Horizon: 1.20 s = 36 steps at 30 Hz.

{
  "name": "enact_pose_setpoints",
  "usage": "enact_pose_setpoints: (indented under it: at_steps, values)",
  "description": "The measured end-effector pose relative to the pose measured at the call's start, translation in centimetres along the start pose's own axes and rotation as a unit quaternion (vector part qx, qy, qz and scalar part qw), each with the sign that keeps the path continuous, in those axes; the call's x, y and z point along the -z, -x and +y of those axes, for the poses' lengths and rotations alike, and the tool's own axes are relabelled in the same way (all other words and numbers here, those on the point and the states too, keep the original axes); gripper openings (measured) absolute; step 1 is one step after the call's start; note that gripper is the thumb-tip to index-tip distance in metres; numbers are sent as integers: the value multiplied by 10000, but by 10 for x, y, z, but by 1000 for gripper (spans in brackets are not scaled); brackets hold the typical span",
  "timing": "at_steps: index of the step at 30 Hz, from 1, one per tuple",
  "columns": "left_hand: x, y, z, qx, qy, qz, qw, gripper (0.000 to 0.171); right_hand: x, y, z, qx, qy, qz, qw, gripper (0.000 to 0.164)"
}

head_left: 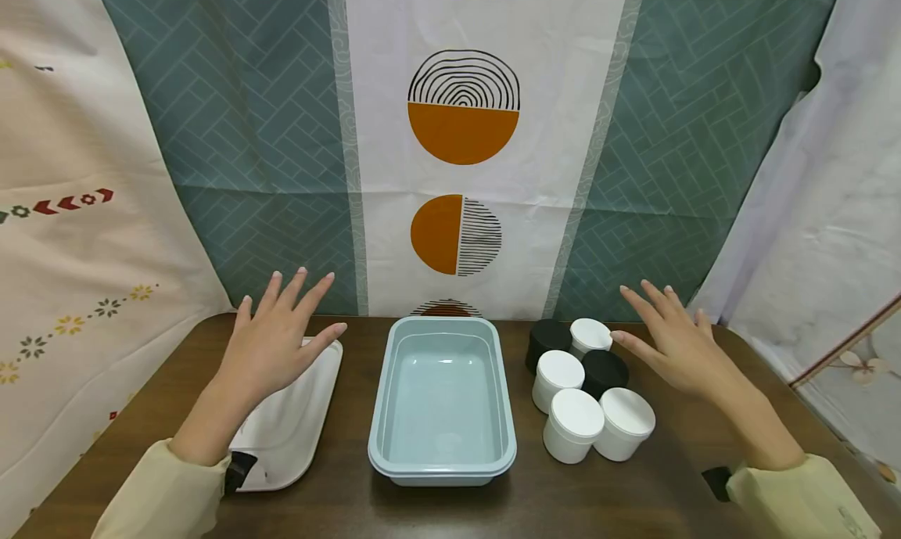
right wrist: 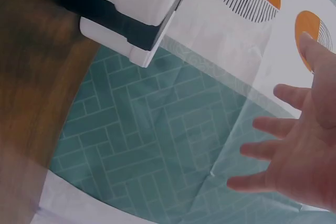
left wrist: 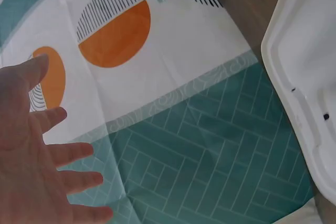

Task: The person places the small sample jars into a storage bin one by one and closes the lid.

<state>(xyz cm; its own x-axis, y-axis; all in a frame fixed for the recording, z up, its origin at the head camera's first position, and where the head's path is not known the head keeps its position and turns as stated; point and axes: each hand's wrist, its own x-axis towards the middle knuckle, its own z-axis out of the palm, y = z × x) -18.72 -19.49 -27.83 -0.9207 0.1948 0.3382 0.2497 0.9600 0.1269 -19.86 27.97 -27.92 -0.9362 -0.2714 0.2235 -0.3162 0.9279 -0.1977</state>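
My left hand (head_left: pixel 271 351) hovers with fingers spread over a white tray (head_left: pixel 318 414) at the left of the table, holding nothing. At the right, my right hand (head_left: pixel 676 343) is spread in the air beside a group of lidded tubs, also holding nothing. The group has several white tubs (head_left: pixel 576 422) and two black tubs (head_left: pixel 604 373), all upright and close together. Between the hands stands a light blue rectangular basin (head_left: pixel 443 406) with nothing in it. Both wrist views show straight, parted fingers, with the white tray's edge (left wrist: pixel 278 51) near the left hand.
Everything stands on a dark brown wooden table (head_left: pixel 338 500). A patterned cloth (head_left: pixel 464 179) in teal and white hangs along the back edge. Pale cloths hang at the left (head_left: pixel 91 210) and the right (head_left: pixel 816 234).
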Motion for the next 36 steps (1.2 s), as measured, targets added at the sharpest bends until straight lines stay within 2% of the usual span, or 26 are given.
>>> enact_pose_setpoints:
  at_steps: [8, 11, 15, 21, 28, 33, 36]
  values:
    - [-14, 3, 3, -185, 477, 288, 9983, 69, -4, 14, 3, 281, -648, 350, 9969, 68]
    - [-21, 4, 4, -288, 825, 384, 9954, 70, -7, 21, 6, 321, -951, 398, 9942, 68]
    - [-30, 7, 7, -322, 1537, 258, 9873, 71, -13, 31, 11, 366, -1260, 444, 9904, 67]
    - [-45, 10, 14, -333, 2485, -58, 9680, 71, -27, 47, 15, 324, -1488, 374, 9876, 64]
    - [-61, 15, 20, -231, 3281, -399, 9435, 72, -44, 58, 15, 673, -1846, 509, 9792, 58]
    - [-67, 20, 23, -133, 3767, -753, 9232, 72, -55, 63, 14, 706, -2285, 451, 9699, 61]
    - [-70, 21, 23, -51, 4075, -1044, 9072, 74, -61, 65, 14, 687, -2346, 519, 9683, 65]
